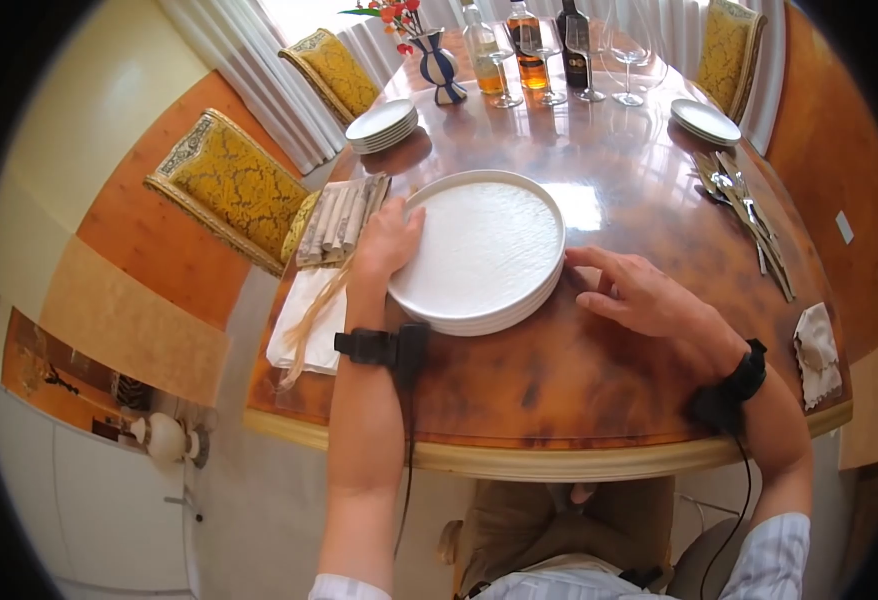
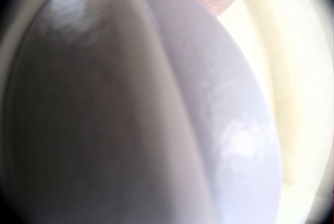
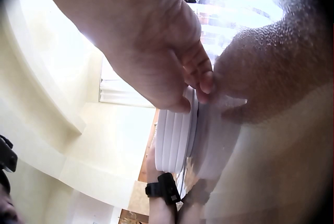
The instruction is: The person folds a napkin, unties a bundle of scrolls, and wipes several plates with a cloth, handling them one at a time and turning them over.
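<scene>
A stack of several large white plates [image 1: 482, 245] with raised rims stands near the front of the glossy table. My left hand [image 1: 389, 238] holds the stack's left side, thumb at the top rim and the other fingers partly hidden along the edge. Close up, the left wrist view is filled by a smooth pale curved surface [image 2: 224, 104]. On the opposite side, my right hand [image 1: 644, 290] is at the stack, its index fingertip right at the rim and its thumb lower and apart. The right wrist view shows the stacked plate edges [image 3: 173, 138] beside the loosely bent fingers.
Left of the stack lie rolled patterned napkins [image 1: 344, 218] and white napkins [image 1: 309, 315]. Small plates stand in a left pile [image 1: 382, 125] and a right pile [image 1: 706, 121]. Cutlery [image 1: 744, 205] lies at right, near a crumpled cloth [image 1: 816, 352]. Bottles [image 1: 527, 50], glasses [image 1: 629, 60] and a vase [image 1: 440, 70] stand behind.
</scene>
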The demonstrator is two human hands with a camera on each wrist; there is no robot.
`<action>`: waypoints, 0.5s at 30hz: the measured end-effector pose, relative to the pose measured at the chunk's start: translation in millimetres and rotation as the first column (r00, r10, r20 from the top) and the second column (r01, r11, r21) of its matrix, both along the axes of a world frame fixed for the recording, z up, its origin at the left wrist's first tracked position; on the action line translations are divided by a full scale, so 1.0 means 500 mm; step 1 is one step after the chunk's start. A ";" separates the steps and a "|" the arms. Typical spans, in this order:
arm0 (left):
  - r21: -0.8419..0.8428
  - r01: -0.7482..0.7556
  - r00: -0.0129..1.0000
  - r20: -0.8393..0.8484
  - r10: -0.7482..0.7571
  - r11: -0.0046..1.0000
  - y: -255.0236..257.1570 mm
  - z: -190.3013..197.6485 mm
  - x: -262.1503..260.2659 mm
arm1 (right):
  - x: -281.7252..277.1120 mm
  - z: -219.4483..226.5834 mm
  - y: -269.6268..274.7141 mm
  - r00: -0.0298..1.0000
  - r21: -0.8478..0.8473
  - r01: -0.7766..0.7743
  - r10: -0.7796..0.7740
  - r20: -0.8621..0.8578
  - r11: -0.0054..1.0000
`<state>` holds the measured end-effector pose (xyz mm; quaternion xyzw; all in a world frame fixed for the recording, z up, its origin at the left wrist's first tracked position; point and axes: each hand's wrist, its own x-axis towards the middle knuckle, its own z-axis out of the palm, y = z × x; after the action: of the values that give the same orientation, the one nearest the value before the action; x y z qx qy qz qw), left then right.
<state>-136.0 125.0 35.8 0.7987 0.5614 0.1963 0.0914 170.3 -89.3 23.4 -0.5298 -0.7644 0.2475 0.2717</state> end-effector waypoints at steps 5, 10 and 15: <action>-0.004 -0.007 1.000 -0.003 0.007 1.000 -0.004 0.000 0.004 | 0.000 0.006 -0.002 1.000 -0.062 0.013 -0.014 -0.012 0.998; 0.002 0.013 1.000 -0.003 -0.013 1.000 -0.002 0.000 0.002 | -0.001 0.004 -0.001 1.000 -0.026 0.009 -0.009 -0.003 1.000; 0.000 0.010 1.000 -0.028 -0.010 1.000 -0.003 0.003 0.004 | -0.001 0.001 0.000 1.000 -0.003 0.000 0.000 -0.010 1.000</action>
<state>-134.2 123.5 37.2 0.8041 0.5587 0.1847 0.0847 170.0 -89.2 23.8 -0.5289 -0.7626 0.2513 0.2748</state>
